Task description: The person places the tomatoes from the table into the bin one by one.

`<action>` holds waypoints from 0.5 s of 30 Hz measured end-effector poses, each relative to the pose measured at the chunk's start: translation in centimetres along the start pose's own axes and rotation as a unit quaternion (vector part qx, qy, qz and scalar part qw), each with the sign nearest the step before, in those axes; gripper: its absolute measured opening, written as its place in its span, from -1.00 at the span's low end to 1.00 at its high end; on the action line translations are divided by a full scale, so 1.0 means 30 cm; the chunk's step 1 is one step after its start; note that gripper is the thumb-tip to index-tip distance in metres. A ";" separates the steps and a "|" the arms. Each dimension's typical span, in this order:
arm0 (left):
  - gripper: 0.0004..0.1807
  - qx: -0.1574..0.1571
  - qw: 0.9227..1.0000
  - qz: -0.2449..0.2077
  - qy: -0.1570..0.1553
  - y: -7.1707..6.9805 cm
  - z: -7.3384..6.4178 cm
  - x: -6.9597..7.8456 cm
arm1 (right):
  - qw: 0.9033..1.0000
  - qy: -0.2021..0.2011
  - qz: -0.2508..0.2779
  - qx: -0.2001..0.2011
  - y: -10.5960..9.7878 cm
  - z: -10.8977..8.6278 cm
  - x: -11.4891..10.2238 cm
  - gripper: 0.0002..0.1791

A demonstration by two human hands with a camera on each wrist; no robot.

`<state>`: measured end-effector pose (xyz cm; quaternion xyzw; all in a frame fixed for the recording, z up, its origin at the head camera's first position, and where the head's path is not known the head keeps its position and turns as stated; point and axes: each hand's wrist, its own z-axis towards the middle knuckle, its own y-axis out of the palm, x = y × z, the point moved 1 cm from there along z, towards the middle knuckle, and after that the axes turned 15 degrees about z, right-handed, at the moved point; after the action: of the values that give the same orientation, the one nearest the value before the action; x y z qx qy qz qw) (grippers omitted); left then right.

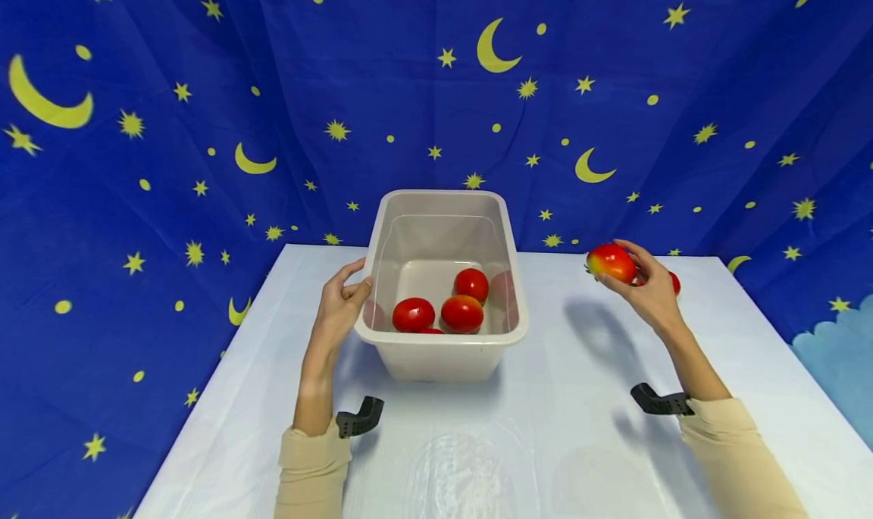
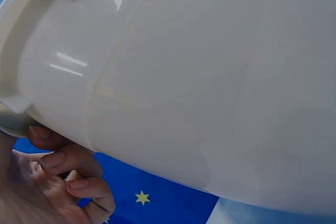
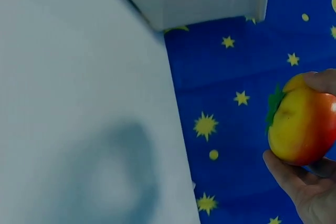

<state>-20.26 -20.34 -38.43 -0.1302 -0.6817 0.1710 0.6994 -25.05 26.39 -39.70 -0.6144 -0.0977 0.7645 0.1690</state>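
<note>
A pale plastic bin [image 1: 436, 360] stands on the table, with several red tomatoes inside, among them one tomato [image 1: 413, 315] near its front left. My left hand [image 1: 339, 304] grips the bin's left rim, the thumb at the edge; in the left wrist view its curled fingers [image 2: 86, 187] lie beside the outer wall. Off to the right, my right hand [image 1: 648, 288] holds a red and yellow tomato [image 1: 609, 262] above the table, between thumb and fingers. The right wrist view shows that tomato's green leafy top [image 3: 274, 106]. Partly hidden behind the right hand is another red tomato [image 1: 675, 282].
The white table [image 1: 546, 428] has a glossy cover and ends at a back edge close behind the bin. A blue cloth [image 1: 409, 87] with yellow moons and stars hangs behind and at the sides. Black wrist mounts [image 1: 361, 417] stick out from the sleeves.
</note>
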 end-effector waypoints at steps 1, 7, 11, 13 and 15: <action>-0.49 0.000 1.000 0.000 -0.001 0.000 0.000 0.000 | 1.000 -0.005 0.000 -0.001 0.006 0.001 -0.008 -0.21; -0.48 0.003 1.000 -0.002 -0.002 -0.002 -0.001 0.004 | 1.000 -0.020 0.012 -0.014 0.039 0.015 -0.047 -0.20; -0.48 0.002 1.000 -0.005 0.002 -0.003 0.000 0.005 | 0.999 -0.020 0.020 -0.025 0.057 0.024 -0.067 -0.22; -0.48 0.001 1.000 -0.007 0.002 -0.003 0.000 0.005 | 0.999 -0.022 0.026 -0.027 0.067 0.027 -0.074 -0.22; -0.49 0.003 1.000 -0.009 0.002 -0.001 0.000 0.006 | 0.999 -0.024 0.034 -0.029 0.079 0.030 -0.079 -0.22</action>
<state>-20.25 -20.31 -38.26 -0.1224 -0.6811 0.1660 0.7026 -25.79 23.37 -38.19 -0.6033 -0.1029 0.7813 0.1226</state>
